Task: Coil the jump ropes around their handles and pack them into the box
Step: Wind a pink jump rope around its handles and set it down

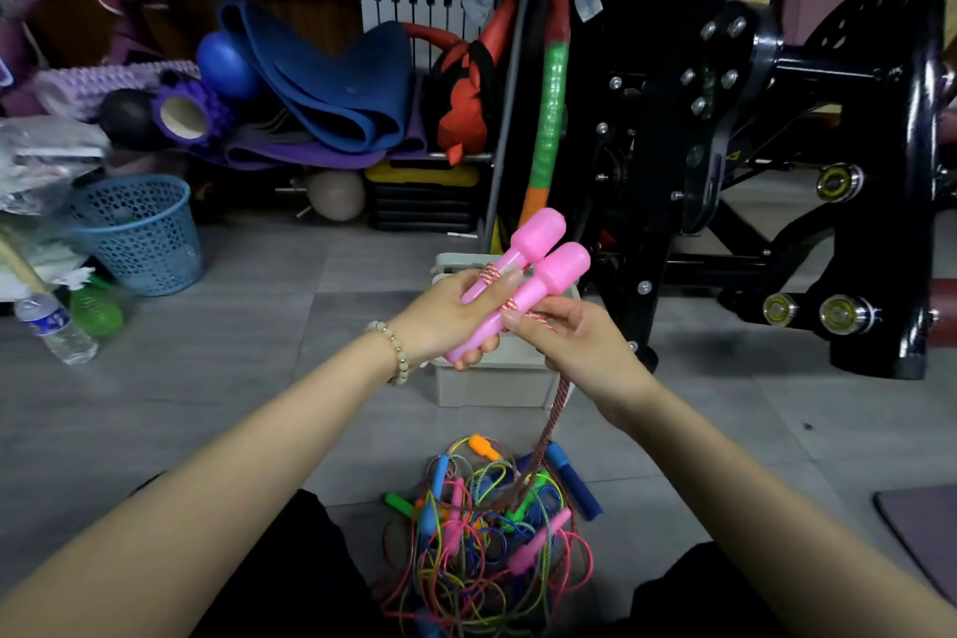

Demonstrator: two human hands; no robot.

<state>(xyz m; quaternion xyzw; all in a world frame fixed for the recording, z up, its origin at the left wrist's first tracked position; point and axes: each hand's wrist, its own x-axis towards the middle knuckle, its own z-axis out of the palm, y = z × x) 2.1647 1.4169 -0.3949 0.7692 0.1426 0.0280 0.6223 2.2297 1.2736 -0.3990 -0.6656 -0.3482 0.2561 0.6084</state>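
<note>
My left hand (445, 321) grips two pink jump-rope handles (544, 264) held side by side, pointing up and to the right. A red-and-white braided rope (551, 422) is wound a few turns around them and hangs down to the floor. My right hand (580, 342) pinches that rope just below the handles. Behind and under my hands sits a pale grey box (497, 383), mostly hidden. A tangled pile of jump ropes (487, 528) with orange, blue, green and pink handles lies on the floor in front of me.
A black exercise machine (751, 145) stands close on the right. A blue mesh basket (137, 233), a water bottle (54, 326) and a green bottle sit at left. Mats, foam rollers and balls crowd the back. A dark mat corner (922, 534) lies at right.
</note>
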